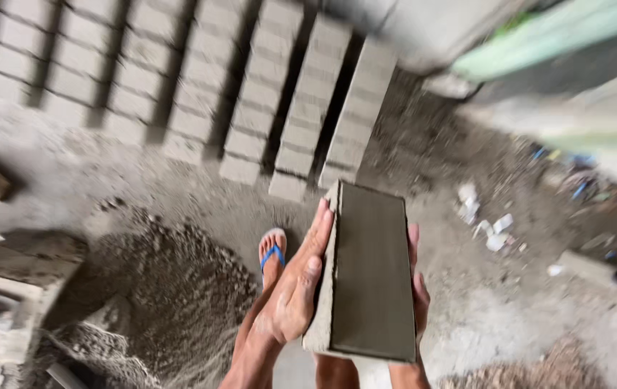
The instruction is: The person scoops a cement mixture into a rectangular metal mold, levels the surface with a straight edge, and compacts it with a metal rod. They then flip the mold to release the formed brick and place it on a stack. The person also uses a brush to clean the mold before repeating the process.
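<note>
Both hands clamped flat on long sides of block (369, 270): left hand (297, 288) pressed to left face, fingers stretched along it; right hand (418, 288) mostly hidden behind right face, fingertips showing. Block held out in front, above sandaled foot (272, 253), flat side up. Judgement: keep level, squeeze evenly with palms, since fresh mix could crumble. Rows of blocks (251, 94) on ground ahead; loose mix pile (171, 288) at left.

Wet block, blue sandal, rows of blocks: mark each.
wet block (373, 274), head view, middle of its dark top face
blue sandal (273, 254), head view, its strap
rows of blocks (251, 94), head view, one middle row
</note>
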